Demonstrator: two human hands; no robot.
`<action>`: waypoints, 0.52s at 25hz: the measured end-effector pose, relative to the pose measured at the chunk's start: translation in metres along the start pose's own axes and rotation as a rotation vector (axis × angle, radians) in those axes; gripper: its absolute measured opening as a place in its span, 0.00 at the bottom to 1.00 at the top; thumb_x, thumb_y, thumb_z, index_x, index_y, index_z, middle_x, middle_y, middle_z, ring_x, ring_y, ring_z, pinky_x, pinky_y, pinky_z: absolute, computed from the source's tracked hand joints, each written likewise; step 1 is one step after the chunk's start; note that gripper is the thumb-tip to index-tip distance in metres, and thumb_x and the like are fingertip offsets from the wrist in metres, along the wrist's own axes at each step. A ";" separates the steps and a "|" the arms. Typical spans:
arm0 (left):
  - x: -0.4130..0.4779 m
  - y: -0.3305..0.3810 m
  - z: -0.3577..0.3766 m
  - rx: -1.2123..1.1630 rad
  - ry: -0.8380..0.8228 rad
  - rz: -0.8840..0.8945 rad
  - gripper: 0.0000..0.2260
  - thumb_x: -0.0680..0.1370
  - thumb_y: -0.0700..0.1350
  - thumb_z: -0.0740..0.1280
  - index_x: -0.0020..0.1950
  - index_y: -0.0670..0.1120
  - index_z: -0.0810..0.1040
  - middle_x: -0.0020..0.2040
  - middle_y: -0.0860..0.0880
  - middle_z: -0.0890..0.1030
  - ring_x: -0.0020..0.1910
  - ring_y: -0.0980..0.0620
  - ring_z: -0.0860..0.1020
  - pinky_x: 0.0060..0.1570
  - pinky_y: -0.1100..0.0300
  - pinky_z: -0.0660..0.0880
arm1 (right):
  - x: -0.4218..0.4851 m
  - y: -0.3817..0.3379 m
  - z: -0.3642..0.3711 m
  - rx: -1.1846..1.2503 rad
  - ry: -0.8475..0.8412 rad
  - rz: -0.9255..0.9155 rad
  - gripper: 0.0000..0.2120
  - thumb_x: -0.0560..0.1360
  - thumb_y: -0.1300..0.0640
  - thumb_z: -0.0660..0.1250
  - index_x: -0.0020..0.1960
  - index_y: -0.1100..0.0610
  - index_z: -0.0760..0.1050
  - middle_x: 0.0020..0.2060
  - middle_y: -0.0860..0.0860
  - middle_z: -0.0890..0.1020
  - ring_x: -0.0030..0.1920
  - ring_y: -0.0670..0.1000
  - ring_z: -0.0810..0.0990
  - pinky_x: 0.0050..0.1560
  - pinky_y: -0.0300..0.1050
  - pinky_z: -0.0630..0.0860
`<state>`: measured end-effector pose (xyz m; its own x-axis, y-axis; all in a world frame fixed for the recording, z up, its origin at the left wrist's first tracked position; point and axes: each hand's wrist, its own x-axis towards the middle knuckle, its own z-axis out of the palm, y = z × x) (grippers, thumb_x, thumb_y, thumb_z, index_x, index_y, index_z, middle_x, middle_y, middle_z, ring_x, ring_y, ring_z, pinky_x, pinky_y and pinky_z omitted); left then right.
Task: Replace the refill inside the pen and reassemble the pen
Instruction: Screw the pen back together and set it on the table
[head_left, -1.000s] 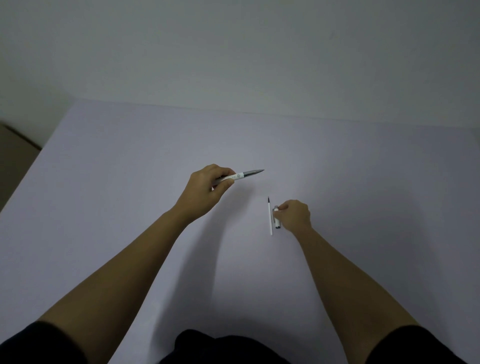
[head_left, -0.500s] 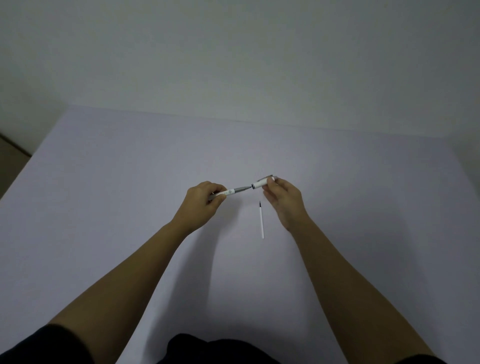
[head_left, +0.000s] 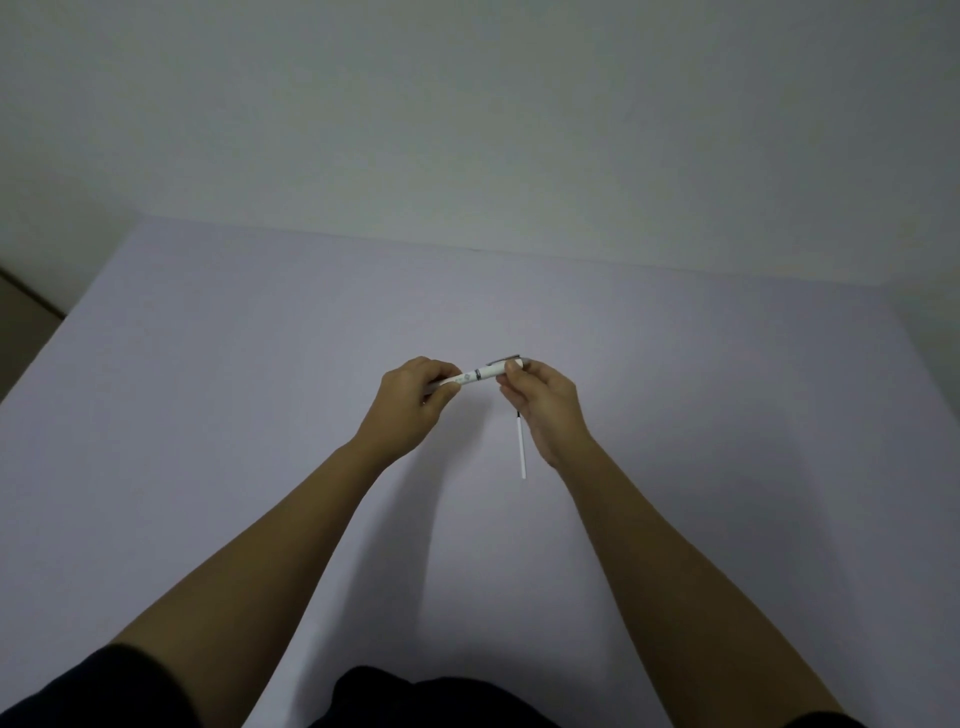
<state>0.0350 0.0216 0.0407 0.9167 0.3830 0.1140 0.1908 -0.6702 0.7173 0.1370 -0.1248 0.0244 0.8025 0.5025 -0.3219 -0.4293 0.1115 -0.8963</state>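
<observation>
1. Pen is held level above the table, between the two hands, roughly at the centre of the view; the white body is seen joined end to end, with a grey clip at its right end.
2. The left hand is closed on the left end of the pen, thumb and forefinger pinched round the barrel; the right hand is closed on the cap end, fingertips curled over it.
3. A light, stiff, smooth plastic cylinder is judged here; it is likely slippery under a twist, so hold is best taken at both ends close to the joint, as is done now; the thin clip is better left unstressed.
4. A loose refill lies flat on the table just beside the right wrist, apart from the pen; it is a slender white tube with a dark tip, judged light and easily bent or rolled; whether it is the old one cannot be told.
5. The table is covered by a pale, matt, even surface; a plain wall stands behind.
</observation>
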 end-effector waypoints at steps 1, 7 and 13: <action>-0.001 0.000 0.000 0.005 0.005 0.004 0.07 0.77 0.43 0.64 0.53 0.44 0.80 0.42 0.46 0.80 0.39 0.53 0.73 0.37 0.72 0.64 | 0.000 0.000 0.001 -0.008 -0.006 -0.002 0.07 0.76 0.61 0.65 0.51 0.62 0.78 0.46 0.53 0.84 0.48 0.45 0.83 0.47 0.33 0.79; -0.005 -0.001 0.008 0.108 -0.079 -0.024 0.08 0.77 0.45 0.64 0.52 0.45 0.80 0.43 0.47 0.82 0.41 0.49 0.76 0.43 0.55 0.74 | -0.001 0.002 -0.002 -0.113 -0.011 -0.027 0.04 0.76 0.59 0.66 0.46 0.56 0.80 0.42 0.50 0.85 0.47 0.46 0.83 0.46 0.34 0.78; -0.015 -0.002 0.047 0.110 -0.182 -0.207 0.09 0.76 0.45 0.65 0.47 0.39 0.80 0.38 0.41 0.83 0.36 0.43 0.79 0.40 0.49 0.78 | 0.000 0.029 -0.031 -0.838 0.158 -0.098 0.15 0.80 0.52 0.55 0.59 0.58 0.75 0.57 0.58 0.80 0.60 0.55 0.77 0.61 0.44 0.70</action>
<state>0.0371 -0.0129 0.0054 0.9004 0.4049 -0.1590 0.4078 -0.6588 0.6322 0.1372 -0.1486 -0.0115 0.8949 0.3914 -0.2142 0.0432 -0.5537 -0.8316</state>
